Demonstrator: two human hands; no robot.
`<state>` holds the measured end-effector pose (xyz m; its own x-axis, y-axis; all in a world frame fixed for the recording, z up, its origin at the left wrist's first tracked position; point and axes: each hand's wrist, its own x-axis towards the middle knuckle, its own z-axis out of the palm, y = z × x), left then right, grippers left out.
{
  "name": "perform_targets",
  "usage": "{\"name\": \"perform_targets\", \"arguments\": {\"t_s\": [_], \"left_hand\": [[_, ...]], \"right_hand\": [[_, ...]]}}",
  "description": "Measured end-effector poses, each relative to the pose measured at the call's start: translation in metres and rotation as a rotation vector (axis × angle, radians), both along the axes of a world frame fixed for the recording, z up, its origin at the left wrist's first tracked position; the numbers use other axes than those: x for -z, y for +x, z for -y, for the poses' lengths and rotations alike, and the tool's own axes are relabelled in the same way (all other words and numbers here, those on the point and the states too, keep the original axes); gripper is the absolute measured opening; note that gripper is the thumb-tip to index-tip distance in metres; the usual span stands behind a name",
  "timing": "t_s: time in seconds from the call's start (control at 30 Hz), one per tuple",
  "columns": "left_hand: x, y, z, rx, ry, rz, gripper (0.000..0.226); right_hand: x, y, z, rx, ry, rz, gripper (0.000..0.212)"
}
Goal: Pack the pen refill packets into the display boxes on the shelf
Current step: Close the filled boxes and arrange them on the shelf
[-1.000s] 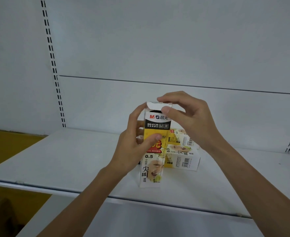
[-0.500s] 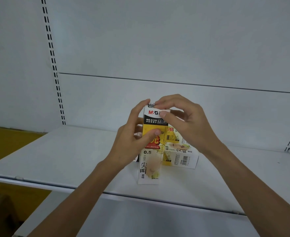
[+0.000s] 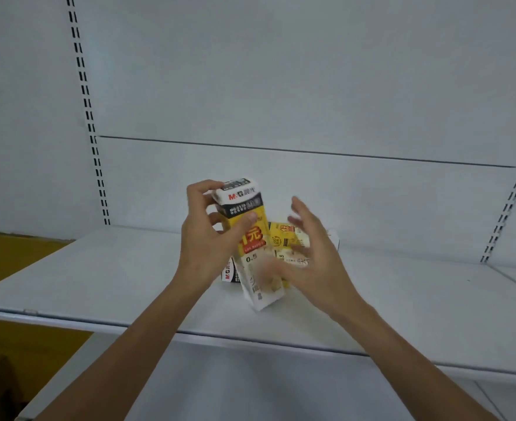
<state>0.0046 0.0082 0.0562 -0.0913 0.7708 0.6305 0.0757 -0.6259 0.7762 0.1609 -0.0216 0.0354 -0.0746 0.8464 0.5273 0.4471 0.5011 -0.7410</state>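
My left hand grips a tall white, black and yellow refill box around its upper part. The box is tilted, top leaning left, its lower corner close to the white shelf. My right hand hovers just to the right of the box with fingers spread and holding nothing; it is motion-blurred. Behind both hands a second yellow and white box lies flat on the shelf, partly hidden by my right hand.
White back panels with slotted uprights rise behind the shelf. A lower white shelf shows beneath the front edge. Yellow floor lies to the left.
My right hand let go of the box's top flap and dropped to the right, fingers opening. The box, upright before, now leans with its top to the left in my left hand.
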Motion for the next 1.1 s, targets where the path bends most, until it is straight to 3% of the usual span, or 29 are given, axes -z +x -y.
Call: {"name": "perform_targets", "arguments": {"t_s": [0.1, 0.23, 0.3, 0.43, 0.53, 0.63, 0.73, 0.8, 0.9, 1.1], "left_hand": [[0.005, 0.002, 0.006, -0.123, -0.074, 0.163, 0.047], [0.016, 0.005, 0.013, -0.145, -0.239, 0.28, 0.046], [0.027, -0.003, 0.013, -0.177, -0.29, 0.189, 0.046], [0.066, -0.019, 0.011, -0.224, -0.335, -0.288, 0.048], [0.072, -0.02, 0.012, -0.233, -0.378, -0.507, 0.05], [0.062, -0.018, 0.005, -0.204, -0.437, -0.581, 0.087], [0.055, -0.013, -0.004, 0.028, -0.545, -0.452, 0.114], [0.058, -0.011, -0.013, 0.161, -0.598, -0.383, 0.107], [0.06, -0.012, -0.022, 0.205, -0.561, -0.393, 0.066], [0.063, -0.014, -0.046, 0.232, -0.556, -0.331, 0.064]], "right_hand": [[0.022, 0.0, 0.007, 0.102, -0.032, 0.172, 0.094], [0.024, 0.011, 0.01, 0.209, 0.062, 0.343, 0.08], [0.02, 0.026, 0.011, 0.167, -0.011, 0.311, 0.072], [0.02, 0.055, 0.011, 0.108, -0.062, 0.413, 0.065], [0.026, 0.06, 0.009, 0.126, -0.138, 0.444, 0.065], [0.027, 0.061, 0.007, 0.203, -0.294, 0.352, 0.103], [0.024, 0.06, 0.004, 0.151, -0.428, 0.098, 0.103], [0.028, 0.059, -0.001, 0.097, -0.488, 0.013, 0.102], [0.032, 0.059, -0.012, 0.07, -0.517, -0.048, 0.1], [0.039, 0.055, -0.03, 0.132, -0.511, -0.025, 0.105]]}}
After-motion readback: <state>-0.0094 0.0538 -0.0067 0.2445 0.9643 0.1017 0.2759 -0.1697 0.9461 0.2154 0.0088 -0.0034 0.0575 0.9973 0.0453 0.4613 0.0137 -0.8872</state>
